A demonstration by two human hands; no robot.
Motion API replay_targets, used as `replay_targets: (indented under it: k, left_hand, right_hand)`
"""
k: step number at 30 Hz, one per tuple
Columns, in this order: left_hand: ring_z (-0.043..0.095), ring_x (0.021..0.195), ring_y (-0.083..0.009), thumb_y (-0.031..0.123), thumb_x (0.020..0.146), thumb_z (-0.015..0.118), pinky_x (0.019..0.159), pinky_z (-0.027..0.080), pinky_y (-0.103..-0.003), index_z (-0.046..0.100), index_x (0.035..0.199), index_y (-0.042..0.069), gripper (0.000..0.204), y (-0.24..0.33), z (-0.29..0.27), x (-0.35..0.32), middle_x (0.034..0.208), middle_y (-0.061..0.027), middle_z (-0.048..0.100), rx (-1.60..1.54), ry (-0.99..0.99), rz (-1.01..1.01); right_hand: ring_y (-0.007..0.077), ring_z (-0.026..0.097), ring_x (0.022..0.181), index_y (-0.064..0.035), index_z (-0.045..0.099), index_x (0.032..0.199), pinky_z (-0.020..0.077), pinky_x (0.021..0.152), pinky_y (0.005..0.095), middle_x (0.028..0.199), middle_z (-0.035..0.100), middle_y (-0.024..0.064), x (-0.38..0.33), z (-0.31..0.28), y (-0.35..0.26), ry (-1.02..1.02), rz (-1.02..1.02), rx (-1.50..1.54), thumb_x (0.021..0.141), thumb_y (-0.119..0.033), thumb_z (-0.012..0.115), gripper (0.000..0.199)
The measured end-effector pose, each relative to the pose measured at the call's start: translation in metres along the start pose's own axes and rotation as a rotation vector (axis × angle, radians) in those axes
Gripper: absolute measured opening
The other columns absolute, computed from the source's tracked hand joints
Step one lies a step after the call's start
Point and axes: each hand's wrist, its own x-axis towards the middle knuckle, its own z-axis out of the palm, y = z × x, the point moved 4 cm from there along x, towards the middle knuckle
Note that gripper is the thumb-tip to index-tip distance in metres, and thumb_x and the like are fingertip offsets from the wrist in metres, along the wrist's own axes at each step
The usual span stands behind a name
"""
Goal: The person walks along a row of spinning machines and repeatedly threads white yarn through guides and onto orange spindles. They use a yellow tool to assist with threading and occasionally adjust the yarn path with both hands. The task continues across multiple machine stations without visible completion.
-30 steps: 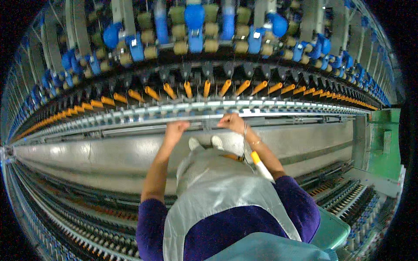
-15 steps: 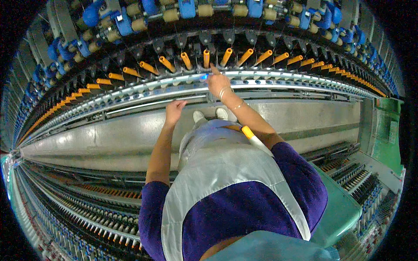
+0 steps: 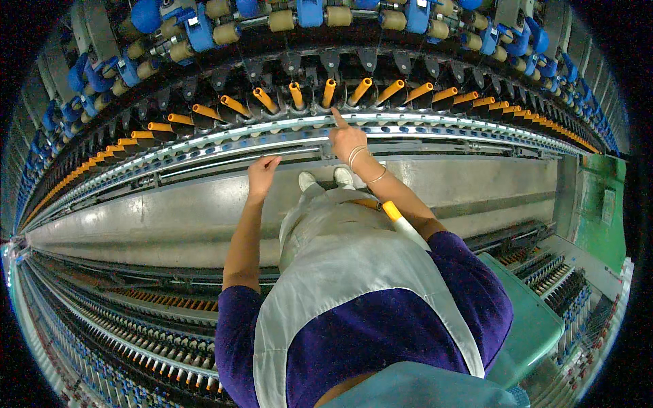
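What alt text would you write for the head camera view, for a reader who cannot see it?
A person's right hand points one finger up at a row of orange bobbins on a long spinning machine. The left hand hovers lower, near the metal rail. The person wears a pale apron over a purple shirt.

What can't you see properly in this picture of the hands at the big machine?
Head view only:
- Any thread at the left hand: too thin to make out.
- What the right hand fingertip touches beneath the orange bobbins: too small.
- The legs above the shoes: hidden by the grey apron.
- The machine's far ends: bent and cut off at the rim.
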Motion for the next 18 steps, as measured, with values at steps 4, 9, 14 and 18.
replay_targets:
  k: [4,9,14,18]
  left_hand:
    - [0.053,0.059,-0.015,0.021,0.084,0.065,0.057,0.041,-0.025,0.068,0.09,0.003,0.02,0.004,0.003,0.008,0.069,-0.0066,0.063,-0.027,-0.007,0.026]
    - [0.041,0.056,-0.0083,0.016,0.086,0.061,0.049,0.031,-0.021,0.063,0.084,0.001,0.015,0.0,0.028,0.048,0.062,0.0036,0.047,-0.872,0.016,-0.52]
    - [0.039,0.056,-0.007,0.013,0.088,0.059,0.047,0.03,-0.02,0.059,0.094,0.002,0.013,0.02,0.029,0.053,0.061,0.005,0.039,-1.629,0.088,-0.511]
    - [0.033,0.047,-0.0051,0.019,0.088,0.061,0.041,0.025,-0.02,0.065,0.094,0.004,0.016,0.072,0.036,0.016,0.055,0.0058,0.037,-1.18,0.041,-0.449]
  right_hand:
    - [0.0317,0.064,0.068,-0.0121,0.067,0.075,0.0524,0.06,0.042,0.092,0.064,0.0124,0.001,0.003,0.022,0.194,0.126,0.149,0.077,-0.02,0.059,0.011]
    - [0.0346,0.061,0.061,-0.0101,0.064,0.066,0.0512,0.057,0.0439,0.063,0.062,0.0129,0.036,0.019,0.032,0.356,0.402,0.123,0.082,-0.031,0.06,0.027]
    - [0.0283,0.062,0.057,-0.0075,0.064,0.067,0.0494,0.052,0.0363,0.063,0.063,0.011,0.022,-0.003,0.034,0.519,0.233,0.24,0.085,-0.031,0.06,0.03]
    - [0.0182,0.065,0.058,-0.0031,0.067,0.085,0.0492,0.05,0.0289,0.07,0.067,0.0094,-0.025,-0.034,0.051,0.517,0.123,0.5,0.088,-0.018,0.057,0.017]
